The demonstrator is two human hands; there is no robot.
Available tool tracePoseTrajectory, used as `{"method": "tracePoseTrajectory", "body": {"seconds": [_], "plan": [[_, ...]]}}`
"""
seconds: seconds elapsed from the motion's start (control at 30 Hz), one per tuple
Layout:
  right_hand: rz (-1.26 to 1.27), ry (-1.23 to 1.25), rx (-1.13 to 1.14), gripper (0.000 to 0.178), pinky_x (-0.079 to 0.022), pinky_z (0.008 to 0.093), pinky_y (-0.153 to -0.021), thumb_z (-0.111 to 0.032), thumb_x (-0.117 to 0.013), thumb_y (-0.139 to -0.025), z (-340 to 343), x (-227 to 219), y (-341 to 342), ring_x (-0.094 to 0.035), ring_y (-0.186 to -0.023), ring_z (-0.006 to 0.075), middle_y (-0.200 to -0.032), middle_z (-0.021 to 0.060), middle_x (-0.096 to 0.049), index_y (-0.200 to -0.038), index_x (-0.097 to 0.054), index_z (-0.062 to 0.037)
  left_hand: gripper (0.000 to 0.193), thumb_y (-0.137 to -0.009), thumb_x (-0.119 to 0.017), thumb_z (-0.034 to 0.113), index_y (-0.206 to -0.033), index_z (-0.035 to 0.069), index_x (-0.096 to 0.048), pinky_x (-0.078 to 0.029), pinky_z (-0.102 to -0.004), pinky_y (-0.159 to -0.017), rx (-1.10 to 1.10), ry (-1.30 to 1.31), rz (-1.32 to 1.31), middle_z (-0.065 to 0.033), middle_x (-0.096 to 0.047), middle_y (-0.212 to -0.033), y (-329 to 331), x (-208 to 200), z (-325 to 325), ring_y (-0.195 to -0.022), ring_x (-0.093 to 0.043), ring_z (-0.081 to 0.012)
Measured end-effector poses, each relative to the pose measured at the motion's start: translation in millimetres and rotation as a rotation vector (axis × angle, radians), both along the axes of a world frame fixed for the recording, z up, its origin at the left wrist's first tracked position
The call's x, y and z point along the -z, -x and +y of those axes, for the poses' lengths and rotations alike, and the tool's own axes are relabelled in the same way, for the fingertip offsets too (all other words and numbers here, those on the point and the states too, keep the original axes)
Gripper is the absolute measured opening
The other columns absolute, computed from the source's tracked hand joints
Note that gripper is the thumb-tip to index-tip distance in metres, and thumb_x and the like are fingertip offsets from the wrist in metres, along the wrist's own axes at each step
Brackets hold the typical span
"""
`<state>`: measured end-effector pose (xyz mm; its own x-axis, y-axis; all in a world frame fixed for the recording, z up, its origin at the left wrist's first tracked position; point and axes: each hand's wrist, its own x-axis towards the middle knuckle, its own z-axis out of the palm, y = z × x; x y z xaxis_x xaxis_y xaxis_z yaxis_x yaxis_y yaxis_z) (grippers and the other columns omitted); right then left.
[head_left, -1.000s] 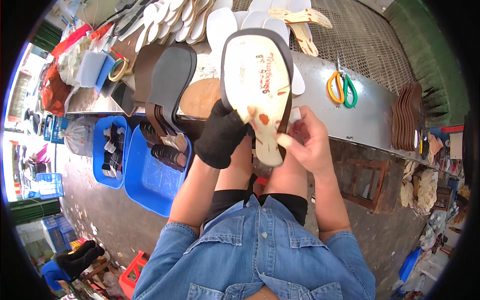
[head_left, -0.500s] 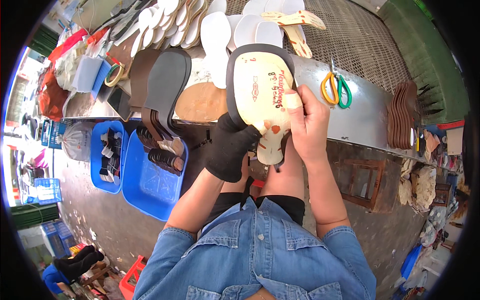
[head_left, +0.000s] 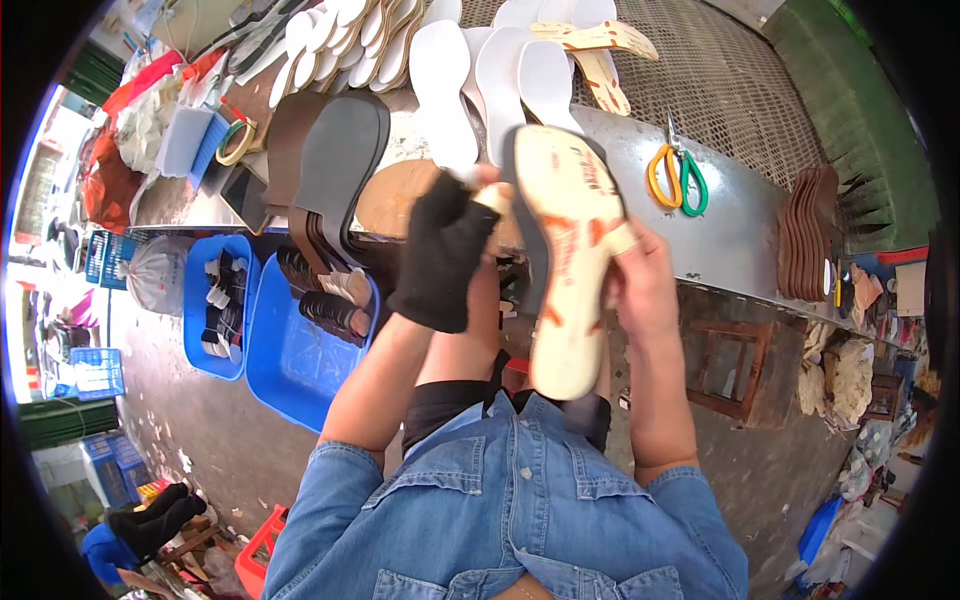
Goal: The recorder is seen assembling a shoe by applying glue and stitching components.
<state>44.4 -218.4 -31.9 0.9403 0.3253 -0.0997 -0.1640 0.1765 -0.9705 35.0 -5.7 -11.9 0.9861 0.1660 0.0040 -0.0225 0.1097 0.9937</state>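
A cream insole [head_left: 563, 215] with red marks hangs upright over my lap, its narrow heel end toward me. Behind it shows a dark grey sole-shaped layer [head_left: 525, 185], edging out along the left side. My right hand [head_left: 643, 280] is closed on the insole's right edge at mid-length, thumb on the cream face. My left hand [head_left: 445, 245], in a black fingerless glove, is raised just left of the insole's front part. Its fingertips are smeared by motion, so whether they touch the dark layer or hold anything cannot be told.
White insoles [head_left: 440, 85] lie along the bench, with dark grey soles [head_left: 342, 150] at left. Scissors [head_left: 677, 180] with yellow and green handles rest on the metal top. Brown soles [head_left: 805, 235] are stacked at right. Blue tubs [head_left: 305, 370] stand below left, a wooden stool [head_left: 745, 370] below right.
The insole has swung more upright, its heel end lower and nearer my lap. My left hand has come off its face to the left; my right hand still grips its right edge, a little lower.
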Motion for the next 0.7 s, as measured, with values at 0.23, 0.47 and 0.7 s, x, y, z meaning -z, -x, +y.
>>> {"method": "tracePoseTrajectory", "body": {"seconds": [0.23,0.47,0.7], "plan": [[0.572,-0.521,-0.042,0.048,-0.054,0.0317,-0.084,-0.033,-0.040,-0.098,16.5,6.9,8.0,-0.065,-0.093,0.0249,-0.109,0.0208,-0.062,-0.122,-0.048,0.0083,0.056,-0.064,-0.074,0.011,-0.117,0.018,-0.059,-0.053,-0.0330,-0.065,0.412,-1.258,-0.608,-0.0071,-0.063,-0.101,-1.7,-27.8,10.2,-0.088,-0.063,-0.0264],[0.004,-0.023,-0.060,0.036,-0.046,0.0202,-0.067,-0.017,-0.067,-0.082,21.2,8.2,12.5,-0.058,-0.085,0.0075,-0.096,0.0050,-0.061,-0.108,-0.051,0.0010,0.033,-0.084,-0.060,0.009,-0.115,0.000,-0.058,-0.048,-0.0259,-0.076,0.297,-0.123,-0.052,-0.0086,-0.067,-0.094,-14.9,21.1,7.6,-0.090,-0.060,-0.0119],[-0.124,-0.001,0.060,0.041,-0.049,0.0273,-0.081,-0.010,-0.073,-0.078,43.8,0.1,-1.8,-0.060,-0.090,0.0128,-0.098,0.0078,-0.063,-0.112,-0.053,0.0034,0.030,-0.095,-0.052,0.020,-0.115,-0.002,-0.057,-0.045,-0.0256,-0.074,0.307,-0.112,-0.006,-0.0043,-0.064,-0.089,-2.4,17.4,4.0,-0.082,-0.053,-0.0080]]}}
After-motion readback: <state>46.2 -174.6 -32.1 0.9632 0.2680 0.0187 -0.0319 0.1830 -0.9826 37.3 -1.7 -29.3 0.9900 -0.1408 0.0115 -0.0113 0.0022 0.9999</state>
